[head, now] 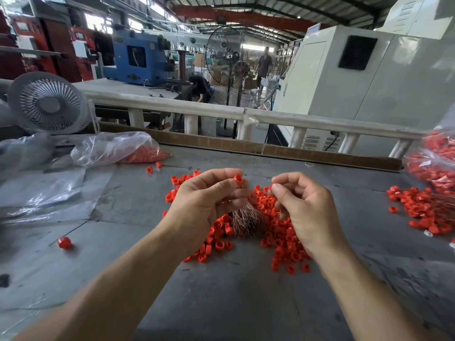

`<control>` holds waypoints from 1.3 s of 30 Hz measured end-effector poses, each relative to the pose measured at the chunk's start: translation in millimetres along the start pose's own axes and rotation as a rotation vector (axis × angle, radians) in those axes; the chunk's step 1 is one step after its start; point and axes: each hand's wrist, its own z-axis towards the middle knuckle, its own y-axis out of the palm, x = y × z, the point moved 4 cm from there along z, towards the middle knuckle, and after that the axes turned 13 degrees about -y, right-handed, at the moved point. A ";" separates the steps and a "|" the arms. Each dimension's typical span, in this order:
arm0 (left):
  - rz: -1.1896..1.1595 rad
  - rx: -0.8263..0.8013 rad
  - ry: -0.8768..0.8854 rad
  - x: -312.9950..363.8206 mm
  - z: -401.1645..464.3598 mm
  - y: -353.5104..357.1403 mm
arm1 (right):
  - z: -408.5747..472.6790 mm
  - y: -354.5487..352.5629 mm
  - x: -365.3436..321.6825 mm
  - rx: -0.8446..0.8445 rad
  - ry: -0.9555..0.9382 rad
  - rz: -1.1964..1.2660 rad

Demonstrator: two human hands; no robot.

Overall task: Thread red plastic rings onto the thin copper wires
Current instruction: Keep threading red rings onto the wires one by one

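Your left hand [209,203] pinches one red ring [238,179]; your right hand [305,207] pinches something too thin to make out; one copper wire bundle [247,219] lies between them.

Grey worktable [234,303], loose red rings [283,242], copper wire bundle [246,221], plastic bags [115,147], small white fan [48,103]

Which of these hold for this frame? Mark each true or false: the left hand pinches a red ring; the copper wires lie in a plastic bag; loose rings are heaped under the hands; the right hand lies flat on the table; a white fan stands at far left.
1. The left hand pinches a red ring. True.
2. The copper wires lie in a plastic bag. False: the bundle sits among the loose rings, below the hands.
3. Loose rings are heaped under the hands. True.
4. The right hand lies flat on the table. False: it is raised, fingers curled in a pinch.
5. A white fan stands at far left. True.
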 end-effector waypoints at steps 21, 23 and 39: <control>0.032 -0.056 -0.027 -3.6 -2.0 3.9 | -12.1 12.0 -31.1 -0.064 -0.230 -0.101; 0.039 -0.064 -0.035 -4.0 -2.8 5.8 | -12.4 11.1 -35.4 -0.048 -0.272 -0.106; 0.148 -0.056 -0.014 -4.3 -3.9 6.9 | -13.4 12.8 -39.9 -0.047 -0.291 -0.087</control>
